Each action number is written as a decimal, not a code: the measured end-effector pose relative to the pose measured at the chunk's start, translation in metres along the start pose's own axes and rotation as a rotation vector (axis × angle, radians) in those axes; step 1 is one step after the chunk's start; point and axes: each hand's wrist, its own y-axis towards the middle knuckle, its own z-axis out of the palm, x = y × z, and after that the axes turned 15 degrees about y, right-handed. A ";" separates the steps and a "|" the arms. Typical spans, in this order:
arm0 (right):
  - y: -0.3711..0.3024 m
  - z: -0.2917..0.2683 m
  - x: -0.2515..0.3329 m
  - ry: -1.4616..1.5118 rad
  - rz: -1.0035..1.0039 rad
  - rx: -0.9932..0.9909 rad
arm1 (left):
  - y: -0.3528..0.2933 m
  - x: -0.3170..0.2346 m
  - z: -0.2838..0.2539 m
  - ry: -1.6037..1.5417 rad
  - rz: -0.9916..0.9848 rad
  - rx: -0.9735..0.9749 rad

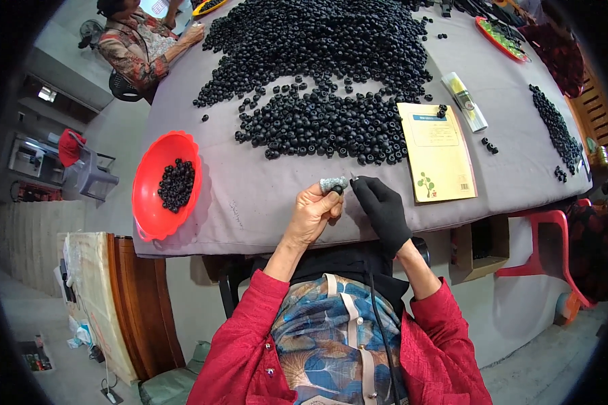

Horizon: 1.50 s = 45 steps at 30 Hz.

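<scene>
"In the head view, where are you holding the work?"

"Over the table (263, 226), close to its near edge, around the middle. My left hand (309, 214) is pinching a black bead (338, 191) between the thumb and a finger that is wearing a silvery wrap (330, 183)."

"And the other one?"

"My right hand (385, 214), in its black glove, is hovering just to the right, its fingertips pointing in toward the bead. Whether they're gripping something thin, I can't tell; it's too small."

"So which hand is nearer?"

"The left, since it's touching the bead. The right is facing it across a narrow sideways gap, and I'd say that gap is what counts."

"Which way is the bead lying?"

"It's looking round, so no long axis is showing, and I can't tell where any hole is facing. The wrap is running crosswise, roughly along the near edge."

"Anything else about?"

"Loose beads (324, 128) are spreading toward the far edge, a red basket (146, 192) is standing by the left edge, and a yellow booklet (439, 162) is lying right of my hands."
</scene>
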 end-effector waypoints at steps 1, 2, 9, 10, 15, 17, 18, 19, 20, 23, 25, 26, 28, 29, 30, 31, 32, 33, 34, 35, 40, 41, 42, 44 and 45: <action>0.001 0.003 0.005 -0.001 0.001 0.002 | 0.000 -0.001 0.001 0.050 -0.015 -0.008; 0.003 0.007 0.013 -0.048 0.048 0.016 | 0.000 -0.002 0.001 0.100 -0.029 -0.015; 0.006 0.017 0.023 -0.122 0.157 0.036 | -0.002 -0.002 0.003 0.136 -0.036 -0.027; 0.006 0.016 0.022 -0.122 0.154 0.037 | -0.001 -0.002 0.002 0.117 -0.033 -0.005; 0.002 0.013 0.004 -0.105 0.074 -0.092 | 0.000 0.001 -0.003 -0.064 -0.047 0.014; 0.002 0.013 0.006 -0.094 0.073 -0.093 | -0.001 0.002 -0.004 -0.048 -0.046 0.032; 0.002 0.013 0.007 -0.084 0.072 -0.097 | -0.001 0.002 -0.005 -0.049 -0.045 0.030; 0.001 0.012 0.006 -0.085 0.071 -0.097 | 0.000 0.002 -0.005 -0.057 -0.039 0.028; 0.001 0.012 0.006 -0.062 0.054 -0.088 | 0.001 0.002 -0.005 -0.064 -0.033 0.026; 0.000 0.014 0.010 -0.030 0.053 -0.073 | 0.002 0.002 -0.004 -0.066 -0.036 0.017; 0.000 0.015 0.014 -0.021 0.066 -0.065 | 0.001 0.000 -0.003 -0.049 -0.033 0.027; -0.001 0.016 0.016 -0.044 0.092 -0.061 | 0.001 -0.001 -0.003 -0.030 -0.032 0.039; -0.001 0.017 0.015 -0.065 0.110 -0.045 | -0.001 -0.004 -0.002 -0.008 -0.019 0.040; -0.002 0.016 0.010 -0.075 0.068 -0.043 | -0.003 -0.007 -0.001 0.015 -0.011 0.044; -0.003 0.015 0.006 -0.083 0.025 -0.040 | -0.007 -0.009 0.001 0.042 -0.031 0.004; -0.005 0.011 0.004 -0.081 0.014 -0.035 | -0.011 -0.015 0.001 0.047 -0.019 0.003; -0.007 0.007 0.001 -0.163 -0.095 0.001 | -0.017 -0.022 -0.003 0.180 0.017 -0.072; -0.006 0.006 -0.001 -0.243 -0.205 0.035 | -0.022 -0.031 -0.010 0.313 0.054 -0.148; -0.006 0.012 0.012 -0.130 0.004 -0.017 | -0.034 -0.051 -0.020 0.397 0.130 -0.247; -0.007 0.013 0.010 -0.120 0.000 -0.010 | -0.046 -0.069 -0.036 0.489 0.226 -0.374; -0.007 0.009 0.016 -0.148 -0.023 0.013 | -0.084 -0.141 -0.114 0.751 0.321 -0.930; -0.006 0.011 0.016 -0.146 -0.026 0.018 | -0.090 -0.148 -0.129 0.815 0.277 -0.980; -0.006 0.012 0.016 -0.154 -0.019 0.019 | -0.093 -0.150 -0.140 0.815 0.280 -0.984; -0.007 0.011 0.012 -0.165 -0.014 0.012 | -0.090 -0.153 -0.149 1.160 0.214 -1.065; -0.007 0.008 0.006 -0.238 -0.166 0.042 | -0.086 -0.148 -0.150 1.158 0.216 -1.063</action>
